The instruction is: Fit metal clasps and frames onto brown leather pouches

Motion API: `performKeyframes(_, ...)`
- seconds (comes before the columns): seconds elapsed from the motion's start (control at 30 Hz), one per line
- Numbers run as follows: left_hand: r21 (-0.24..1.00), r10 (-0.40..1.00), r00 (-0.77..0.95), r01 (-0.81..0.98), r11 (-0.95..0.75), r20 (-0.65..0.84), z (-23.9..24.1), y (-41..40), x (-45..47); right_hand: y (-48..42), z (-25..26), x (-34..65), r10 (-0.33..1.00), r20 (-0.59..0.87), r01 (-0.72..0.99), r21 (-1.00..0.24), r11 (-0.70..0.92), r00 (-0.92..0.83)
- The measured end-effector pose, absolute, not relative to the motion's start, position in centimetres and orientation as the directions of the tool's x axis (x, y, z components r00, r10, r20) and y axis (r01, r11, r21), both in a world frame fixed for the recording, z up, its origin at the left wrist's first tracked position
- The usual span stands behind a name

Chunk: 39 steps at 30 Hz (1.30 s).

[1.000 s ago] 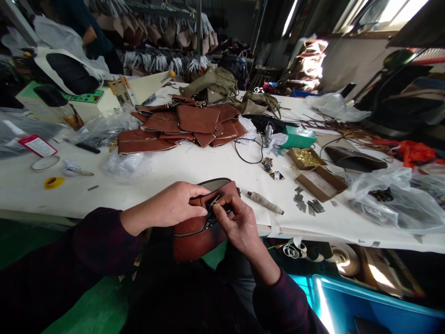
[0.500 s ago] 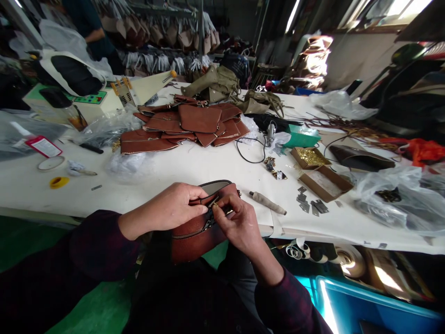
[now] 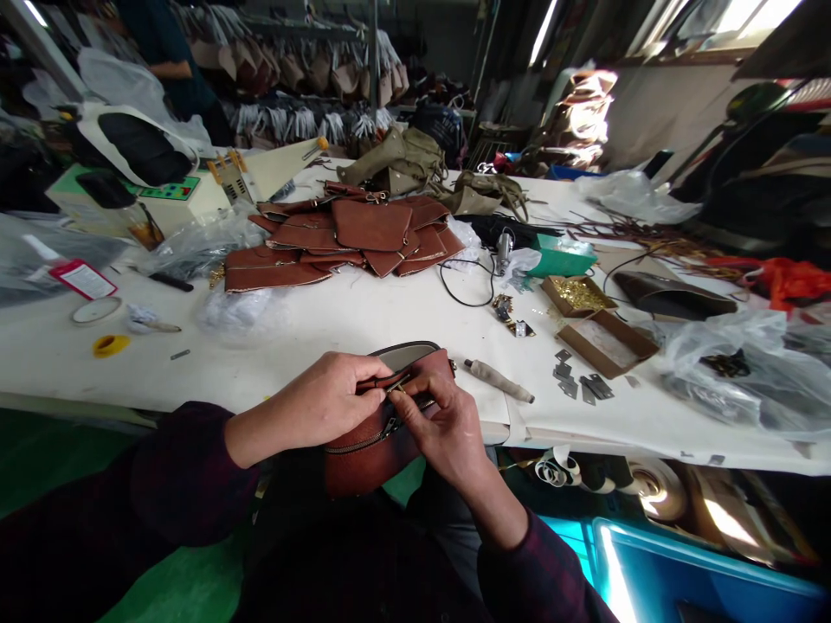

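A brown leather bag with a metal zipper rests at the table's front edge, over my lap. My left hand is closed on the bag's upper edge, thumb and fingers pinching the leather. Opposite it, my right hand pinches a small thin metal piece against the same edge; its exact kind is too small to tell. Both hands' fingertips nearly meet there. Just right of the bag lies an awl-like tool with a wrapped handle.
Brown leather pieces are heaped across the table. To the right are flat metal plates, a cardboard box of gold-coloured fittings and another cardboard box. A yellow tape roll lies left; a blue bin stands below.
The bag and both hands sit slightly lower in view. The metal piece between my right fingertips has shifted a little left, closer to my left thumb.
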<state>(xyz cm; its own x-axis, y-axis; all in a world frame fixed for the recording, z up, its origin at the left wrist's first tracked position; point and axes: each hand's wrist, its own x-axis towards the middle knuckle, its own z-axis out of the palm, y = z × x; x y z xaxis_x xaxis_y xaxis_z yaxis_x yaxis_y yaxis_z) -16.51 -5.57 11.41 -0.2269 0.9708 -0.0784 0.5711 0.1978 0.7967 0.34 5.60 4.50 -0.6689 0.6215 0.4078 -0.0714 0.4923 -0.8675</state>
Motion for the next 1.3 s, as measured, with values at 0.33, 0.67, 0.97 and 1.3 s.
performKeyframes(0.33,0.906,0.968,-0.176,0.353,0.232,-0.179,9.8,-5.2,-18.1,5.5,3.7,-0.4,0.65,0.347,-0.088,-0.914,0.396,-0.676)
performKeyframes(0.67,0.935,0.962,-0.143,0.241,0.261,-0.231,10.8,-5.3,-18.4,5.7,5.4,-0.1,0.594,0.509,0.007,-0.756,0.655,-0.623)
performKeyframes(0.97,0.893,0.967,-0.189,0.384,0.235,-0.173,11.6,-6.0,-17.8,6.5,7.6,-0.5,0.356,0.548,0.188,-0.34,0.922,-0.757)
performKeyframes(1.3,0.894,0.976,-0.192,0.412,0.178,-0.106,11.3,-6.5,-17.6,6.3,6.1,-0.8,0.258,0.543,0.089,-0.318,0.944,-0.799)
